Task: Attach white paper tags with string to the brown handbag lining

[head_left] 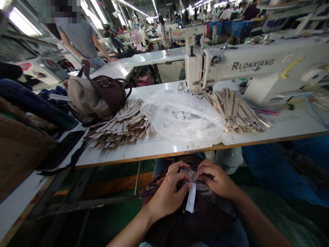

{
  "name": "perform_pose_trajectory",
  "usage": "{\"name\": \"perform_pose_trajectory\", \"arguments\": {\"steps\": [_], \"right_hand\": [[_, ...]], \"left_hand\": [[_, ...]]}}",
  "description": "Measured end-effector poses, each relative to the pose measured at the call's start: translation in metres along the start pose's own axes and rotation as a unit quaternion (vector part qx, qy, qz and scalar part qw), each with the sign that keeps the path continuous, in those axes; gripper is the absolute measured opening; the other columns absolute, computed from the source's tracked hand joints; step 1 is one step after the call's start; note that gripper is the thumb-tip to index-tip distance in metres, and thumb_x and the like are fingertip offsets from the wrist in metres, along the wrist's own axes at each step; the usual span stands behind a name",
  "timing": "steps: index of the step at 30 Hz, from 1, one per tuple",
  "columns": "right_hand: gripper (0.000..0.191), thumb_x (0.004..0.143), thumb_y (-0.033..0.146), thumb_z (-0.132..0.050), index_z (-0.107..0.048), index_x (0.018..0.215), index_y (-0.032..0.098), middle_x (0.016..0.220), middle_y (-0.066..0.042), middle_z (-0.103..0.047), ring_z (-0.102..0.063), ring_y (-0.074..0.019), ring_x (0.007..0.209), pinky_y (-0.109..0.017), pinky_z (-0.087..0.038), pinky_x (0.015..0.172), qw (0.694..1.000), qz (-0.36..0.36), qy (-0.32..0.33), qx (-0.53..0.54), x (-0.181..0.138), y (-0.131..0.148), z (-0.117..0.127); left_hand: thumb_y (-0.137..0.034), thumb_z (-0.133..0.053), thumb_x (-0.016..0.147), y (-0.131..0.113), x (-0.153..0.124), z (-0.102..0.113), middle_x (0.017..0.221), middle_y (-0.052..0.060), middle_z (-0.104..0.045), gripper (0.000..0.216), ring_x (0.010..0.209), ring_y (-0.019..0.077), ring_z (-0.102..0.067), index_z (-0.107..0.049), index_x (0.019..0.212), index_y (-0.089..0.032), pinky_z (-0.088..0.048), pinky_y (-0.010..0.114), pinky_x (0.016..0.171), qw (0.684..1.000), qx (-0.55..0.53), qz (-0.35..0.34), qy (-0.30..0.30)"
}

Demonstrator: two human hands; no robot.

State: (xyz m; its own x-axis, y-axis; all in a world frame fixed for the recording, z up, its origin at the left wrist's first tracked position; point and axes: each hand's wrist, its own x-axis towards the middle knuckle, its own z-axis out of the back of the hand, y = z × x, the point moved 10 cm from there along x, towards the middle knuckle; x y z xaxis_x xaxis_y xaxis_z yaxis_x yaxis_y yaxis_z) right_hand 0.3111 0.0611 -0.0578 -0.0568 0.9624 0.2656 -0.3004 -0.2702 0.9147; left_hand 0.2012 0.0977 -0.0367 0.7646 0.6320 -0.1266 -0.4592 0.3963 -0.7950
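Note:
A dark brown bag [195, 219] lies in my lap below the table edge. Its grey lining [203, 187] is bunched up between my hands, and a small white label [191, 201] hangs from it. My left hand [168, 193] has its fingers curled, pinching the lining by the label. My right hand [214, 178] grips the lining from the other side, fingers closed. The two hands almost touch.
On the white table [159, 149] sit a clear plastic bag [180, 115], two piles of beige strips [123, 125] [239, 111], a brown and beige handbag [97, 94] and a white sewing machine [252, 68]. Another person [82, 37] stands at the back left.

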Motion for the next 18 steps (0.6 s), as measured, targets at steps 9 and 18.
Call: {"name": "perform_pose_trajectory", "arguments": {"steps": [9,18], "right_hand": [[0.017,0.080,0.003,-0.061,-0.067,0.079,0.018,0.081,-0.001,-0.061,-0.056,-0.0143,0.087,-0.028,-0.043,0.080,0.999,-0.003,0.004,0.037,-0.0008,-0.0054,-0.0049],[0.015,0.081,0.006,-0.062,-0.069,0.078,0.019,0.080,-0.002,-0.063,-0.058,-0.0146,0.085,-0.028,-0.045,0.078,0.998,-0.006,-0.015,0.056,-0.0029,-0.0092,-0.0078]], "left_hand": [[-0.011,-0.060,0.079,0.0011,0.0013,-0.0018,0.117,0.007,-0.053,0.012,0.123,0.0229,-0.041,-0.067,0.080,-0.020,-0.032,0.037,0.106,1.000,-0.007,0.000,-0.021],[-0.012,-0.062,0.079,0.0061,0.0027,-0.0026,0.115,0.006,-0.056,0.011,0.123,0.0234,-0.041,-0.069,0.079,-0.021,-0.032,0.038,0.105,1.000,-0.014,0.001,-0.024]]}}
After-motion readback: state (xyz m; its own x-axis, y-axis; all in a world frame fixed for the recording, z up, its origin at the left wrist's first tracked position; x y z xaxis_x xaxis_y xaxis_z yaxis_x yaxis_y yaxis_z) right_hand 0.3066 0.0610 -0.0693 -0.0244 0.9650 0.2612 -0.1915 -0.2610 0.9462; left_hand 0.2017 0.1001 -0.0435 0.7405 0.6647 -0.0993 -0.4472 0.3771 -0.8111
